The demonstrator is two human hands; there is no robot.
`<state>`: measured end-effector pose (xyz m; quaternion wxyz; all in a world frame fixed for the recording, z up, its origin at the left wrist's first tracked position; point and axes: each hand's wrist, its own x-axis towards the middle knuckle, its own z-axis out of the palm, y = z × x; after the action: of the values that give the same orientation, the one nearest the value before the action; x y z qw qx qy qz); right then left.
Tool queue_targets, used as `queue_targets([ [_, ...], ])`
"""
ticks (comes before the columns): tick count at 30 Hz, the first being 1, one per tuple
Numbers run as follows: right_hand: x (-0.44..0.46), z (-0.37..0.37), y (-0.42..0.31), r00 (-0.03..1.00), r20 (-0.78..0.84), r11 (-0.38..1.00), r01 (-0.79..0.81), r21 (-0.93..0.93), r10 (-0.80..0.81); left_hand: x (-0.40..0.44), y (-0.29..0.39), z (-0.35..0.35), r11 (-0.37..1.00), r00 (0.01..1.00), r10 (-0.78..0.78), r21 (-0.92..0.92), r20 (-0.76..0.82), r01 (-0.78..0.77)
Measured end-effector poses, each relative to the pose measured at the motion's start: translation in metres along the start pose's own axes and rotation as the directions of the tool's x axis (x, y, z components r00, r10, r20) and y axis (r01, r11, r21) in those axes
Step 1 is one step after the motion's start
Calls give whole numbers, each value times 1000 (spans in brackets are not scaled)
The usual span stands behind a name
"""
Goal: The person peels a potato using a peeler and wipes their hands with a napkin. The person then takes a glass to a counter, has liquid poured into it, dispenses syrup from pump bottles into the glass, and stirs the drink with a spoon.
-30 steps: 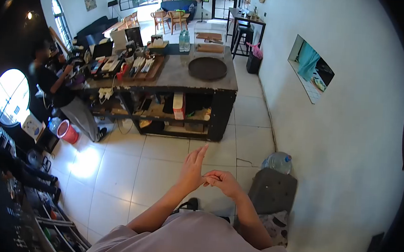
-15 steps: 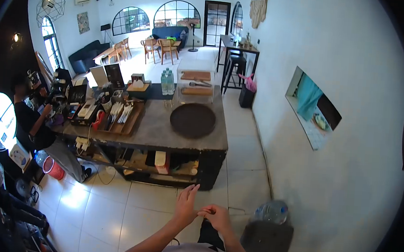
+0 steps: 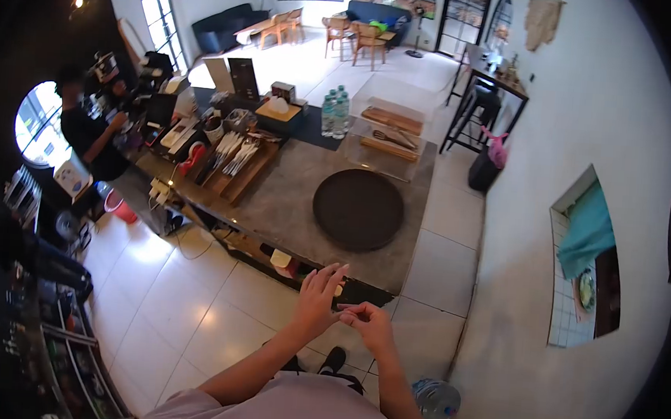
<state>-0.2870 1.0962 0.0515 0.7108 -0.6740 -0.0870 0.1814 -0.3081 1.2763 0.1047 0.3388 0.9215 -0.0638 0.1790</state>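
Note:
My left hand (image 3: 319, 303) is raised in front of my body with its fingers stretched upward and nothing in its palm. The fingers of my right hand (image 3: 368, 325) are pinched together at the wrist side of my left hand, near the thumb; whatever they hold, if anything, is too small to name. Both hands hover before the near edge of the counter (image 3: 291, 183). Beyond them a round dark tray (image 3: 358, 209) lies on the counter top.
On the counter stand plastic bottles (image 3: 334, 112), a clear case (image 3: 389, 139) and a wooden cutlery box (image 3: 237, 164). A person (image 3: 96, 134) stands at the left. A large water bottle (image 3: 436, 402) is by the right wall, below an opening (image 3: 585, 262).
The view has turned and come closer to the counter, so the round tray appears nearer. My hands keep almost the same pose, the right one still against the left.

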Motion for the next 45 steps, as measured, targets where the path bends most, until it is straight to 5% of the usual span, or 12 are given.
queue_targets([
  [6, 55, -17, -11, 941, 304, 974, -191, 123, 146, 35, -17, 16, 999, 999, -47, -23, 3, 47],
  [9, 89, -13, -26, 901, 361, 963, -267, 25, 241, 60, -43, 18, 997, 1000, -6, -77, 3, 6],
  [11, 113, -7, -21, 920, 330, 977, -187, -105, 211, 69, -67, 25, 989, 995, -96, -113, -15, 94],
  [13, 133, 9, -28, 979, 181, 908, 159, -388, -95, 85, -84, 17, 977, 988, -155, -149, -13, 151],
  [18, 210, 59, -53, 975, -136, 900, 101, -424, -174, 135, -160, -14, 991, 995, -103, -85, -1, 103],
  [23, 359, 75, -46, 978, -139, 969, 125, -215, -157, 193, -282, -59, 972, 963, 65, -236, 261, -2],
  [27, 476, 132, -45, 940, -16, 851, 302, -429, -342, 220, -331, -99, 902, 965, -36, -407, 261, 144],
  [33, 670, 208, -36, 928, 27, 735, 312, -602, -371, 236, -418, -124, 774, 933, -194, -538, 301, 335],
  [37, 765, 239, -44, 891, -111, 653, 233, -721, -440, 256, -458, -143, 543, 788, -467, -573, 402, 614],
  [39, 800, 250, -43, 898, -82, 543, 186, -819, -432, 264, -491, -139, 260, 904, -271, -879, 331, 400],
  [42, 836, 258, -39, 918, 12, 362, 168, -917, -397, 300, -494, -161, -347, 885, -194, -874, 422, 341],
  [45, 849, 253, -38, 935, 125, 254, 216, -943, -333, 342, -503, -166, -450, 899, -166, -843, 404, 296],
])
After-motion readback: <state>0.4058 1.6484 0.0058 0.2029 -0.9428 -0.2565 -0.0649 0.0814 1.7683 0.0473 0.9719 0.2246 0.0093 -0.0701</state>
